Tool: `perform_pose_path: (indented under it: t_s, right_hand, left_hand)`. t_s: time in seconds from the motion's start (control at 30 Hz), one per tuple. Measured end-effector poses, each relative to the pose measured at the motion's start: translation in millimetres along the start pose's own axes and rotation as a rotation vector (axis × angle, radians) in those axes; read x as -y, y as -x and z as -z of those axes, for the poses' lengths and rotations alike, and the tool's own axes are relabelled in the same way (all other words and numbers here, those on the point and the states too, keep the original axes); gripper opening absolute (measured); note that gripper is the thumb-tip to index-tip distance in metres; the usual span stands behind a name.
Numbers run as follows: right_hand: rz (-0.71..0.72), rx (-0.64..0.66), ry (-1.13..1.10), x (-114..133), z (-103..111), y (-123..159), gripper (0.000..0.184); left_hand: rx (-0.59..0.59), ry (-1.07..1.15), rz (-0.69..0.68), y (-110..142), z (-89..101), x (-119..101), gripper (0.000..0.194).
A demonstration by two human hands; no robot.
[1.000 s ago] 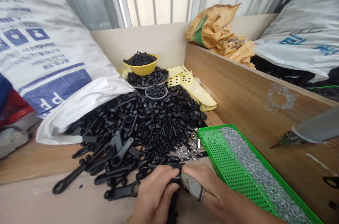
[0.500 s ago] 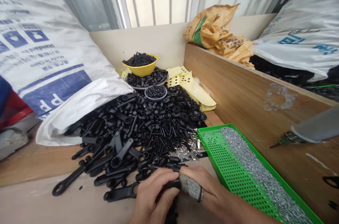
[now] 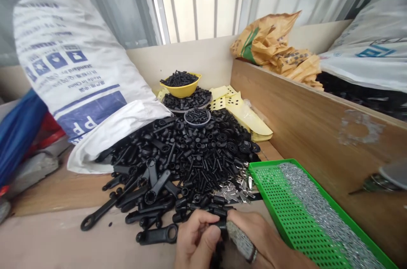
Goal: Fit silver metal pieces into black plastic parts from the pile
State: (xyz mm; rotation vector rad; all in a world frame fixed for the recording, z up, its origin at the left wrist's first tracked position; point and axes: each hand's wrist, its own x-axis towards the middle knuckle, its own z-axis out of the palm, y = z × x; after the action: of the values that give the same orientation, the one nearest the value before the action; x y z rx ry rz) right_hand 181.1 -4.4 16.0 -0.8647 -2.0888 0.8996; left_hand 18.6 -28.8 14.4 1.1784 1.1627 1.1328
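At the bottom centre, my left hand (image 3: 195, 243) pinches a short black plastic cylinder (image 3: 221, 225) between thumb and fingers. My right hand (image 3: 259, 235) is closed at the other end of this cylinder, its fingers partly hiding it. A worn grey wrap (image 3: 241, 241) with a dark band covers a digit of the right hand. Just beyond the hands lies a heap of black plastic parts (image 3: 200, 154). A black lever with a ring end (image 3: 159, 235) rests to the left of my left hand. Dark parts below the hands are mostly hidden.
A green perforated tray (image 3: 280, 205) with small metal pieces (image 3: 321, 209) stands on the right, along a wooden partition (image 3: 295, 103). Small metal clips (image 3: 237, 188) lie near its corner. Behind are a yellow bowl (image 3: 181, 90), yellow cards (image 3: 251, 118) and a white sack (image 3: 95, 74).
The view has shifted, so the scene sits further right and slightly lower. My left fingers have moved, and more of the black cylinder shows between the hands.
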Motion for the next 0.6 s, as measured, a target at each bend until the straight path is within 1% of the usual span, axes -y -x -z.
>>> perform_pose_path:
  t_s: [0.07, 0.13, 0.17, 0.23, 0.3, 0.33, 0.4, 0.43, 0.5, 0.6]
  right_hand:
    - [-0.033, 0.01, -0.042, 0, -2, -3, 0.028]
    - [-0.08, 0.025, -0.005, 0, -1, -10, 0.025]
    - [-0.116, 0.039, 0.047, 0, 0, -15, 0.023]
    - [-0.195, 0.083, 0.198, -2, 4, -30, 0.019]
    - [-0.238, 0.167, 0.394, -3, 7, -49, 0.019]
    - [-0.236, 0.204, 0.489, -4, 9, -59, 0.02]
    - [-0.213, 0.249, 0.621, -4, 8, -79, 0.022]
    - [-0.197, 0.263, 0.654, -5, 6, -88, 0.024]
    - [-0.167, 0.283, 0.68, -7, 1, -101, 0.026]
    - [-0.141, 0.316, 0.723, -10, -8, -110, 0.028]
  left_hand:
    - [-0.025, -0.033, -0.049, -1, 2.4, 7, 0.035]
    - [-0.028, -0.122, -0.097, -8, 8.2, 7, 0.03]
    - [-0.018, -0.189, -0.124, -15, 12.8, 4, 0.026]
    - [0.052, -0.364, -0.186, -32, 25.7, -6, 0.018]
    - [0.092, -0.574, -0.328, -52, 42.8, -19, 0.013]
    - [0.09, -0.69, -0.401, -61, 52.2, -24, 0.014]
    - [-0.005, -0.988, -0.547, -77, 70.2, -32, 0.016]
    - [-0.036, -1.133, -0.6, -83, 77.7, -34, 0.017]
    - [-0.084, -1.253, -0.63, -92, 87.4, -37, 0.019]
    - [-0.103, -1.402, -0.621, -99, 88.4, -39, 0.021]
